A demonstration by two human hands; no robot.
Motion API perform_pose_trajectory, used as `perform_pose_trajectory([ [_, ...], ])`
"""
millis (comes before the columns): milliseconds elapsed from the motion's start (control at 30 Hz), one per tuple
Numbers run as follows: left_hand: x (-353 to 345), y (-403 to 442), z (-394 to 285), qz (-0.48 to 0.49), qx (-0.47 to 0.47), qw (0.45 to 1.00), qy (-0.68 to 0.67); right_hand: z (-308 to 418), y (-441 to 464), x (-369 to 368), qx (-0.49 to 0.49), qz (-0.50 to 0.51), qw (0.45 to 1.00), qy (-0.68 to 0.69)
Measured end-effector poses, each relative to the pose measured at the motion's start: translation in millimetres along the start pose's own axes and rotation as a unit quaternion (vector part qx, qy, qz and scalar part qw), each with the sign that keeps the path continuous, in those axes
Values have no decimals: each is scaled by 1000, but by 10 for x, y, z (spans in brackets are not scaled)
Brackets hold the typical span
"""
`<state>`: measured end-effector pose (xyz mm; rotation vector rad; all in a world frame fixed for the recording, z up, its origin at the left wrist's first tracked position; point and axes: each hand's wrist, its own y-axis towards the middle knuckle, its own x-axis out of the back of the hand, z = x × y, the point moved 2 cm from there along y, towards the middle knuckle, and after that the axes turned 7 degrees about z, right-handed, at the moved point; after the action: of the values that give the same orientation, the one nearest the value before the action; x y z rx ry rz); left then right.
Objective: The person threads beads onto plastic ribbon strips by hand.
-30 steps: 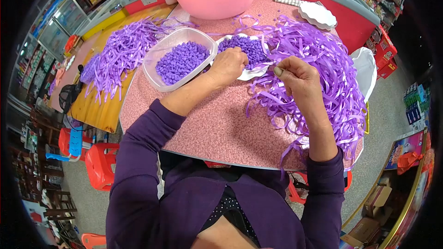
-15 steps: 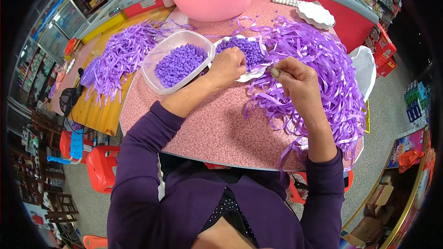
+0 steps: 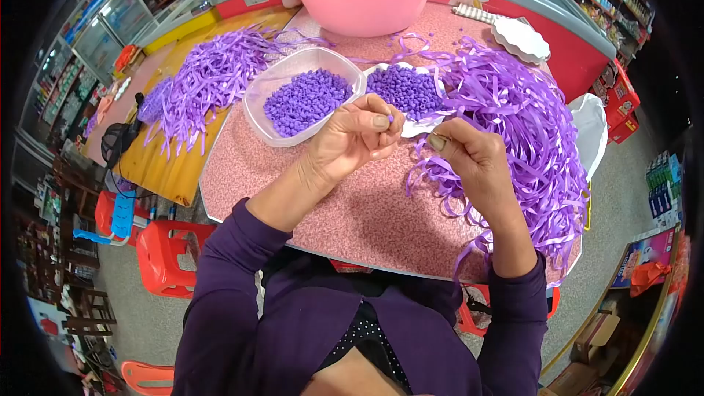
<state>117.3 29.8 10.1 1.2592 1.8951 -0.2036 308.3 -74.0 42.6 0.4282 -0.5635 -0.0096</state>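
Viewing the bench (image 3: 345, 220) remotely
I'm seeing beads (image 3: 306, 101) lying in the left tub (image 3: 254, 108) and on the plate (image 3: 422, 130) beside it, ribbons (image 3: 513, 125) spreading right, a basin (image 3: 364, 9) sitting behind.

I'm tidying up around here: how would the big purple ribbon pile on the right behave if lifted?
The ribbon pile would probably flop and sag, since its thin strands curl and loop loosely. It looks light for its bulk, being narrow bands. Strands would likely tangle or trail, as they overlap and some reach the edge of the table.
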Motion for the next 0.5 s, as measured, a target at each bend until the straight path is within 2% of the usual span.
perform_pose_trajectory([
  [167,-76,-90,-27,-36,-48,995,80,93,-20,-46,1,20,1000,-10],
  [333,-104,-97,-12,-44,-69,995,64,68,-31,-96,10,21,999,-32],
  [400,-75,-89,6,-50,-101,992,57,89,-29,-127,15,23,1000,-9],
  [500,-77,-107,-5,-36,-101,993,51,139,-22,-161,-5,17,1000,10],
])
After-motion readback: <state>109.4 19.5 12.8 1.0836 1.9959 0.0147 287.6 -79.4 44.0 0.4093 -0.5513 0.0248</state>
